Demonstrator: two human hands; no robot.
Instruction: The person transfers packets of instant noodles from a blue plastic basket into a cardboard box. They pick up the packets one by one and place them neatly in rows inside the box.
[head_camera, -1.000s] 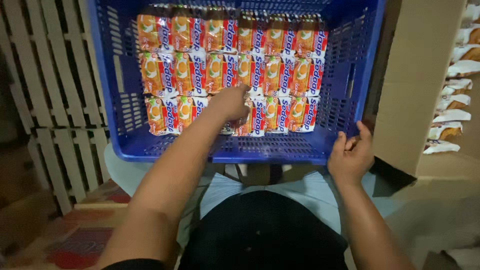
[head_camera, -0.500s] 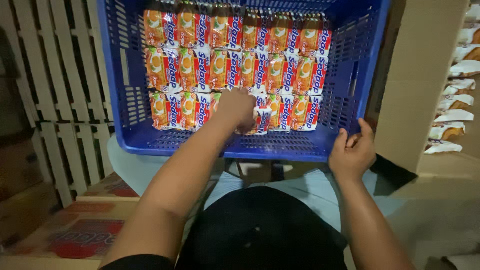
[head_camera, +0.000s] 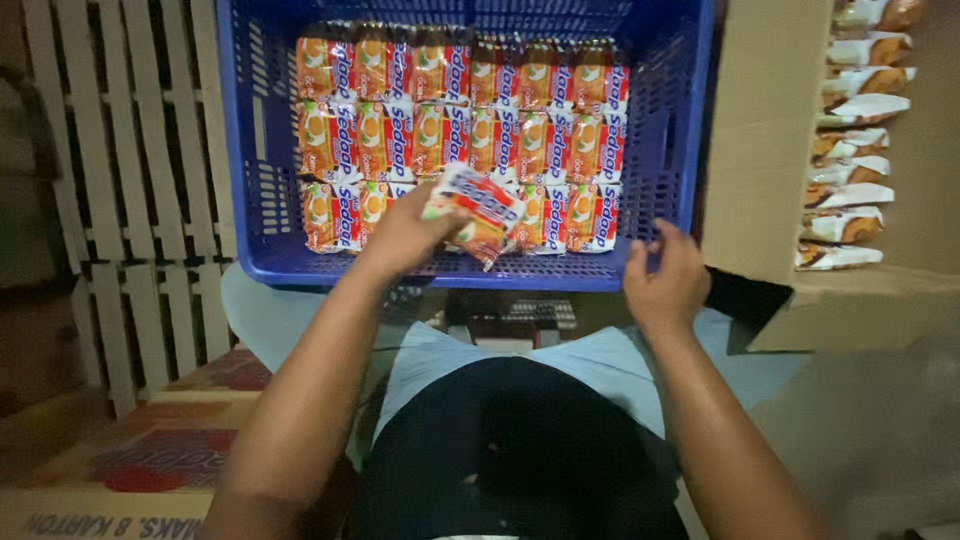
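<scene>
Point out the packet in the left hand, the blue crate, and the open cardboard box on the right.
Packet (head_camera: 480, 205), head view: middle of its wrapper.
Left hand (head_camera: 405, 235), head view: back of the hand.
Blue crate (head_camera: 450, 270), head view: near rim.
Cardboard box (head_camera: 760, 150), head view: left flap.

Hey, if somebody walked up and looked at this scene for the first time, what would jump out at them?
The big blue plastic crate at top centre, packed with neat rows of orange-and-red snack packets. At its near edge the left hand holds one loose orange packet tilted above the front row, while the right hand rests by the crate's front rim. To the right, an open brown cardboard box shows a stack of white-and-brown wrapped packets.
</scene>
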